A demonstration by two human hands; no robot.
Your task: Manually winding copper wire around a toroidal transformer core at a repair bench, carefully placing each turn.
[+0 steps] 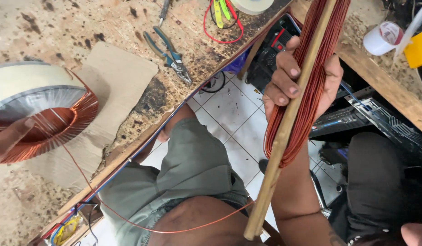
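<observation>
My right hand (298, 76) grips a long wooden stick (275, 157) wrapped lengthwise with many turns of copper wire (306, 107), held upright over my lap. My left hand (8, 139) at the left edge holds a large ring-shaped coil core (38, 107), partly wound with copper wire and wrapped in pale tape on its outer side. A single strand of copper wire (129, 218) runs from the core down across my lap and back up towards the stick.
A stained wooden workbench (97, 27) carries a cardboard sheet (115, 82), blue-handled pliers (170, 57), red and yellow leads (222, 18) and a tape roll (253, 4). Electronics (356, 116), a white tape roll (381, 38) and a yellow box (418, 48) lie right. White tiles (233, 114) show below.
</observation>
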